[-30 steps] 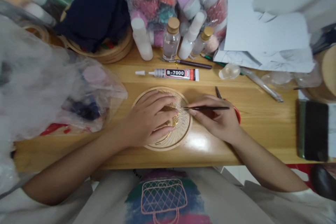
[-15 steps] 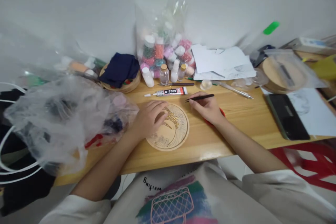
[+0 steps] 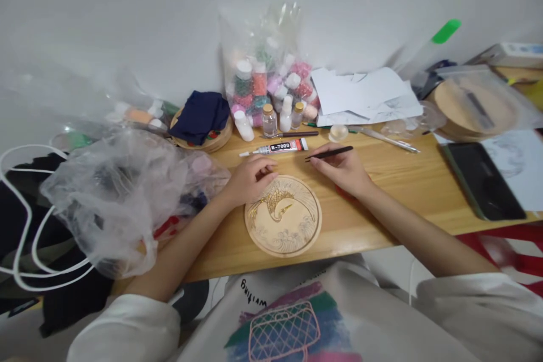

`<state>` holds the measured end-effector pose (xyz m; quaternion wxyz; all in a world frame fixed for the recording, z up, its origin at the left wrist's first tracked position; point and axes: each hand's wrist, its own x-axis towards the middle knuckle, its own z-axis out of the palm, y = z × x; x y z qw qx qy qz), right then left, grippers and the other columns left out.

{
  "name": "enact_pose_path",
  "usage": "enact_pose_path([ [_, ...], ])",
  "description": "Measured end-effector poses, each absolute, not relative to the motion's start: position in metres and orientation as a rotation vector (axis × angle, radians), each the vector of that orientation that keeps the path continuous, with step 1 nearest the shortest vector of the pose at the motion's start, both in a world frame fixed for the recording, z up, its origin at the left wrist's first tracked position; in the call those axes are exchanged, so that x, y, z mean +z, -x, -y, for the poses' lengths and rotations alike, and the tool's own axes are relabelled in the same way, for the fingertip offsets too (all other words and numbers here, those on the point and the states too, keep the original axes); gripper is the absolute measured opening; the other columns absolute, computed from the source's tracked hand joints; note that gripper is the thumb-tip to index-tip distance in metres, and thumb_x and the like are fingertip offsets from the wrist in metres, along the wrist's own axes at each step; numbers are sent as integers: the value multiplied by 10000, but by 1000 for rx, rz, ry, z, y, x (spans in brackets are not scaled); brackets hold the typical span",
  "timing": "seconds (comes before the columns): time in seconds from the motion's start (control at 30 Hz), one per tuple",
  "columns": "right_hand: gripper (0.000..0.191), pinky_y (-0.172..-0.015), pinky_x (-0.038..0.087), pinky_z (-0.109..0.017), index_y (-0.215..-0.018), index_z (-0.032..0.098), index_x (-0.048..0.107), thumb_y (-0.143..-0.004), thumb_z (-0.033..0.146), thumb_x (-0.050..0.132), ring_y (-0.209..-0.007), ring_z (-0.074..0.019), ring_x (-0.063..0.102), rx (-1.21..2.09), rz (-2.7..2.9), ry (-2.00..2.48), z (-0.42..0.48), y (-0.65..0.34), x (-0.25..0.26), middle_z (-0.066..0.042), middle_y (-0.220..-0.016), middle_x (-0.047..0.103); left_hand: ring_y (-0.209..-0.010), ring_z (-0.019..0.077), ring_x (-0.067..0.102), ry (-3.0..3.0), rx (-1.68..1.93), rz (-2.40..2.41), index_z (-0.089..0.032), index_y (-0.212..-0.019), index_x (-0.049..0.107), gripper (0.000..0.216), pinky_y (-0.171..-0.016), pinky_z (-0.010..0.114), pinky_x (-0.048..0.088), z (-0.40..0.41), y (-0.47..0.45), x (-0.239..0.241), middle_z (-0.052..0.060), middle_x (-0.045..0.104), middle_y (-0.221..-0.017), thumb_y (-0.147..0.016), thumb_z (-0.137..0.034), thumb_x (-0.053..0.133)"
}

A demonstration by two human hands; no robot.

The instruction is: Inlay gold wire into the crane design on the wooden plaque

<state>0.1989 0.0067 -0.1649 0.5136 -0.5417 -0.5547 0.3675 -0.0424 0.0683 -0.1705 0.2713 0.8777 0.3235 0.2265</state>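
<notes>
A round wooden disc (image 3: 283, 216) lies flat on the counter (image 3: 356, 232), close to its near edge. Gold fills part of a long-necked bird on its face, and thin dark lines trace wave-like curls along the lower part. The left hand (image 3: 249, 181) is at the disc's upper left rim, fingers loosely curled; whether it pinches anything cannot be told. The right hand (image 3: 344, 171), to the right of the disc and apart from it, grasps black tweezers (image 3: 328, 153) between thumb and fingers, the tips pointing left over the wood. Something red, mostly hidden, lies beneath that hand.

Just beyond the disc is a glue tube (image 3: 283, 146) marked B-7000, its nozzle to the left. Behind it lies a dark-handled tool (image 3: 299, 134), near a white bottle (image 3: 244, 126) and a glass bottle (image 3: 270, 123). A clear bag (image 3: 259, 82) of colourful jars stands against the wall, with white papers (image 3: 365, 93) on its right. Farther out, a dark phone (image 3: 483, 181) lies at the right, and a crumpled translucent bag (image 3: 114, 192) sits at the left, below a folded navy cloth (image 3: 199, 116).
</notes>
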Motion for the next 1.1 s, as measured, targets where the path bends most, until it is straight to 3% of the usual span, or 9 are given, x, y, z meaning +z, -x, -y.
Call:
enact_pose_path([
  [0.17,126,-631,559,-259,-854,165,726,-808,283,726,-691,-142,688,964,1613,1300,5,-174,-137,-52,-815,750,-881,184,648,-2328,644,-709,-172,-992,681,129,-818,353,529,-75,46,-179,63,691,-944,-892,-228,622],
  [0.3,82,-697,574,-257,-882,159,714,-848,230,690,-740,-137,706,1027,1717,1231,8,-154,-145,-53,-846,755,-917,208,630,-2326,670,-642,-180,-980,672,113,-842,388,501,-75,49,-183,63,691,-946,-894,-234,622],
  [0.43,58,-570,519,-210,-884,152,715,-856,193,685,-632,-102,661,876,1786,1246,8,-150,-159,-40,-794,743,-976,223,610,-2358,657,-597,-173,-1091,643,197,-868,400,486,-75,51,-182,76,675,-1024,-902,-221,608],
  [0.57,24,-555,506,-190,-861,139,713,-845,152,699,-608,-91,644,793,1837,1252,9,-154,-160,-29,-743,726,-1036,241,588,-2364,586,-576,-187,-1161,624,274,-903,413,461,-74,53,-178,77,648,-1084,-894,-253,625],
  [1.1,56,-606,549,-214,-909,165,712,-867,151,678,-683,-116,690,831,1919,1206,8,-157,-161,-37,-806,764,-1036,246,576,-2409,550,-549,-195,-1183,614,320,-919,420,439,-75,53,-178,74,635,-1098,-887,-314,617],
])
